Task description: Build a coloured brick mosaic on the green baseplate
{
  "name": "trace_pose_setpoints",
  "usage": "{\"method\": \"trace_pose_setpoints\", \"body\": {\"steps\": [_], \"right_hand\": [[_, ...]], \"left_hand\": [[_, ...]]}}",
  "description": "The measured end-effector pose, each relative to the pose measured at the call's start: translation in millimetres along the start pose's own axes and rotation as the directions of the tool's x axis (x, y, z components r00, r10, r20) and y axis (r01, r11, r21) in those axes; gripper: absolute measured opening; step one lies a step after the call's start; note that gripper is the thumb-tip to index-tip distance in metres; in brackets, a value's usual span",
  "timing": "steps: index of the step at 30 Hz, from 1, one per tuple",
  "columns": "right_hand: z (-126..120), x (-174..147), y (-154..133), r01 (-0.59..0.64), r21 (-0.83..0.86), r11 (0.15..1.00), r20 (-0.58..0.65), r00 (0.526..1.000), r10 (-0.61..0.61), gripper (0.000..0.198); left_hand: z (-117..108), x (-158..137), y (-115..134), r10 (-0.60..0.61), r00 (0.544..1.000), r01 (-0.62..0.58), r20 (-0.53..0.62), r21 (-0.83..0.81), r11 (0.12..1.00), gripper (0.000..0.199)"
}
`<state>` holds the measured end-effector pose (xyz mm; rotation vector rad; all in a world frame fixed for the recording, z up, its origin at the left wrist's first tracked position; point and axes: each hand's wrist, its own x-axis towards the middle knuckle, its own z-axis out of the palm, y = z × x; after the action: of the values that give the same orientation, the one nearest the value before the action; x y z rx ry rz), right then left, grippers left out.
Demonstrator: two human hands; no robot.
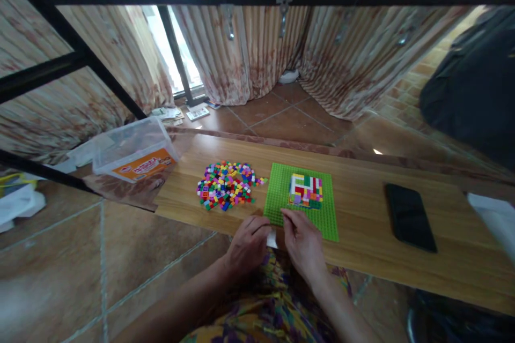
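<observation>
at the centre of the lower frame, a square bright-green studded plastic baseplate [278,182] lies on a long light-brown wooden tabletop [362,214], carrying a flat patchwork of small multicoloured plastic bricks [306,191] on its upper middle part. the right hand [301,238] is over the baseplate's near edge, thumb and forefinger brought together; whether a small piece sits between them cannot be told. the left hand [248,241], fingers curled, is beside the baseplate's lower-left corner, and its grip is hidden too. a small white slip [272,238] shows between the hands. left of the baseplate spreads a loose heap of small multicoloured plastic bricks [227,185]. a black rectangular phone [409,216] lies at the right of the frame; a clear plastic box with an orange label [145,165] is at the left.
</observation>
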<state>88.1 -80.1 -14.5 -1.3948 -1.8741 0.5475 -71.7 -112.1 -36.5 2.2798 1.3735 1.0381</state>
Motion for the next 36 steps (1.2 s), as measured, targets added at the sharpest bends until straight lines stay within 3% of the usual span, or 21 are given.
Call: {"method": "trace_pose_setpoints", "body": {"steps": [5,9,18,23,28,32,36], "right_hand": [[26.1,18.1,-10.7,0.086,-0.032,0.996,0.166,0.983,-0.079,0.027],[40.4,42.6,-17.3,0.111,-0.109,0.988,0.295,0.952,-0.075,0.025],[40.5,66.8,-26.2,0.127,-0.208,0.970,0.438,0.899,-0.024,0.016],[26.5,48.0,-21.3,0.015,0.018,1.000,0.300,0.954,-0.020,0.013],[-8.2,30.9,4.1,-0.136,0.212,0.968,0.066,0.990,0.125,0.013],[-38.2,37.5,27.9,-0.105,0.172,0.980,-0.110,0.986,0.125,0.017],[-49.5,49.8,36.6,-0.044,0.049,0.998,-0.114,0.992,0.049,0.020]], "left_hand": [[1.2,-7.1,-3.2,0.041,0.999,-0.041,0.009,0.002,0.999,0.022],[5.2,-8.3,-5.9,0.064,0.997,-0.067,0.047,0.063,0.996,0.022],[6.7,-7.3,-4.3,0.049,0.998,-0.054,0.046,0.108,0.993,0.022],[3.4,-6.1,-4.1,0.078,0.996,-0.081,0.041,0.075,0.994,0.022],[3.6,-7.6,-5.7,0.081,0.997,-0.081,0.008,0.057,0.995,0.027],[4.6,-8.1,-6.2,0.080,0.997,-0.080,0.002,0.063,0.995,0.027],[3.8,-7.0,-5.1,0.083,0.997,-0.083,0.001,0.069,0.994,0.026]]}}
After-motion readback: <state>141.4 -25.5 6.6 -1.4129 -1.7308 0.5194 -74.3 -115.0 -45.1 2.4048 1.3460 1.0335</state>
